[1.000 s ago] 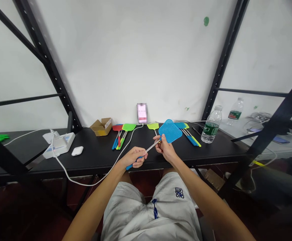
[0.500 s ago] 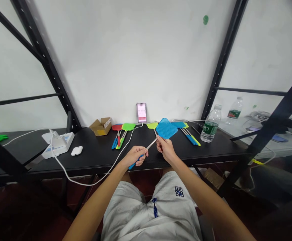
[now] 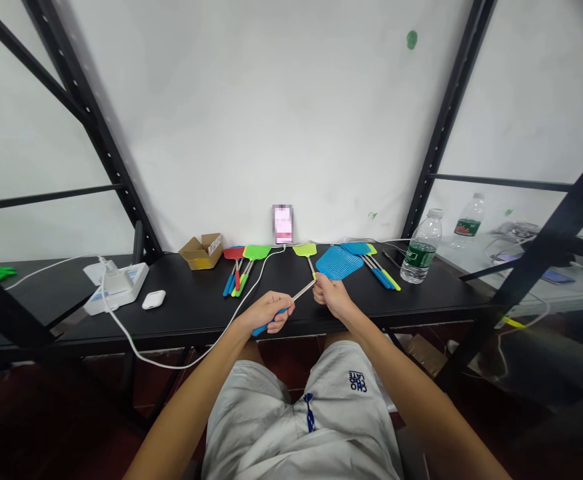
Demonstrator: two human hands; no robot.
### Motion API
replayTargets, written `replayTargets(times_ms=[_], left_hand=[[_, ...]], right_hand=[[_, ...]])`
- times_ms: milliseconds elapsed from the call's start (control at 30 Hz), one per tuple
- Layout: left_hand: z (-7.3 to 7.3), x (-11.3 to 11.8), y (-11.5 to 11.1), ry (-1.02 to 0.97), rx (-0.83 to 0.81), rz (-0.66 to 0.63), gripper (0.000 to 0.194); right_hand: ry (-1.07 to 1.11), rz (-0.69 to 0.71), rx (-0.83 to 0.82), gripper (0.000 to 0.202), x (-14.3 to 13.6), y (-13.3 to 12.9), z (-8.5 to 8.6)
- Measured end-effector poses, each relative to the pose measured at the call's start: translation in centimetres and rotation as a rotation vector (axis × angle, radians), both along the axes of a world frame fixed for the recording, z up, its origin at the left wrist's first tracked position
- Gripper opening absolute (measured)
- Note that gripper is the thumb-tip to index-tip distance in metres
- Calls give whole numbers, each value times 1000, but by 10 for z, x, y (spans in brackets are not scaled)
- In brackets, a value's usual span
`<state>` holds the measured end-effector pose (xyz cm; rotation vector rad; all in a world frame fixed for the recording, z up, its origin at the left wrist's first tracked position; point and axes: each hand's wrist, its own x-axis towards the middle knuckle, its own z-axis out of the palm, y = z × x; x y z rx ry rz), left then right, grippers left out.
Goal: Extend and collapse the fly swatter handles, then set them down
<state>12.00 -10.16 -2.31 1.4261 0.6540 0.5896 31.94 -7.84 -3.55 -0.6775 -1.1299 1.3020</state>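
A blue fly swatter with a metal rod is held in both hands above the front of the table. My left hand is wrapped round its blue handle. My right hand is closed on the rod near the blue mesh head. Behind my right hand lies a yellow-green fly swatter. To the left is a group of swatters with red and green heads, the green swatter head among them. On the right, several more lie together, with a blue swatter head on top.
A phone leans on the wall. An opened cardboard box, a white earphone case and a power strip are on the left of the black table. A water bottle stands right. A white cable crosses the table.
The blue swatter's head has tilted lower and shifted slightly right. My right hand has closed into a fuller grip on the rod, while my left hand stays at the handle.
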Motion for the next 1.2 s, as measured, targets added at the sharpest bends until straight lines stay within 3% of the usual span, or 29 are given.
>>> replayTargets(times_ms=[500, 667, 833, 933, 1100, 1200], left_hand=[[3, 1, 0, 4, -15, -14, 33], [6, 2, -3, 38, 30, 18, 35], [10, -8, -4, 116, 97, -10, 31], [9, -14, -2, 146, 109, -31, 29], [5, -19, 6, 160, 179, 6, 28], [3, -19, 8, 182, 242, 24, 29]], right_hand=[[-21, 3, -37, 42, 4, -2, 5], [-36, 16, -65, 42, 8, 1, 5], [19, -88, -72, 45, 35, 14, 4], [15, -64, -95, 46, 46, 19, 4], [27, -28, -137, 40, 39, 24, 3], [21, -91, -179, 39, 38, 29, 1]])
